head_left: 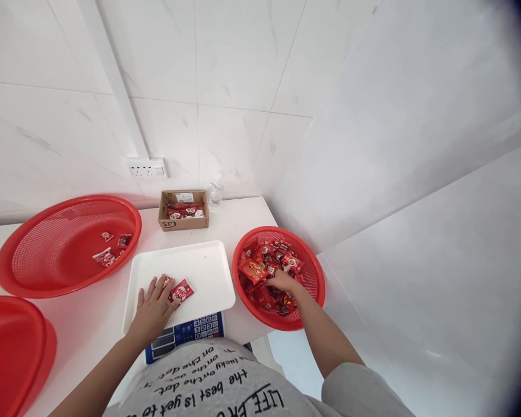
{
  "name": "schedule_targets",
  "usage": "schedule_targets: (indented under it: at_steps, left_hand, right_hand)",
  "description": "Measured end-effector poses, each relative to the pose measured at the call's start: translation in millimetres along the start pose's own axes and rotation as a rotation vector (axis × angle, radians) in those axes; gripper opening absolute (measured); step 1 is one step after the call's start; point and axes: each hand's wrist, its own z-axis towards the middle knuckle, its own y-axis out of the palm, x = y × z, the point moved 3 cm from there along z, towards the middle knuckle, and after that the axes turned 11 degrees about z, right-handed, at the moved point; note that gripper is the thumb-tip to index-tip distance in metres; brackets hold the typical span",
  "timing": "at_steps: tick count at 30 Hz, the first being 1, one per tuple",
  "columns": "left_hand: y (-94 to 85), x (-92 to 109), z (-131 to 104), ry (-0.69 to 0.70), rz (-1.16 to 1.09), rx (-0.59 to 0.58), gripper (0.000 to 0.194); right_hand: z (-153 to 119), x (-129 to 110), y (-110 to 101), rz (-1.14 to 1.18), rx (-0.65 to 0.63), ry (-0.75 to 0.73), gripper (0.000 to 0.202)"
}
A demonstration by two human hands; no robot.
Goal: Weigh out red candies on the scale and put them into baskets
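Note:
My left hand [153, 306] lies palm down with fingers spread on the white tray [200, 258], partly over small red packets [182, 291]. The tray rests above a blue weighing scale [186, 333] with a number keypad. My right hand [282, 280] reaches into the red mesh basket [315, 289] on the right. Its fingertips are hidden among many small red wrapped packets [260, 296]. A larger orange-red packet [252, 270] lies just left of those fingers.
A large red basket [30, 243] at the left holds several packets. Another red basket [8, 359] sits nearer at lower left. A cardboard box [183, 223] with red packets and a clear plastic bottle [216, 196] stand by the wall, below a power socket [146, 167].

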Motion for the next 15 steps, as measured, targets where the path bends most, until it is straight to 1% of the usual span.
schedule_targets:
  at_steps: [3, 5, 7, 9, 15]
  left_hand:
    - [-1.3, -1, 0, 0.002, -0.011, -0.001, 0.051]
    - [-1.7, -1, 0, 0.005, -0.013, -0.007, 0.051]
    - [-1.3, -1, -1, 0.009, -0.013, -0.012, 0.052]
    - [-0.8, -1, 0, 0.012, -0.015, -0.002, 0.052]
    - [-0.3, -2, -1, 0.020, -0.024, 0.019, 0.052]
  right_hand:
    - [-22, 10, -1, 0.248, -0.137, 0.135, 0.047]
    - [-34, 14, -1, 0.443, -0.176, 0.204, 0.051]
    - [-43, 15, -1, 0.572, -0.175, 0.228, 0.052]
    - [-48, 16, -1, 0.652, -0.173, 0.235, 0.052]
    - [-56, 17, -1, 0.745, -0.156, 0.218, 0.048]
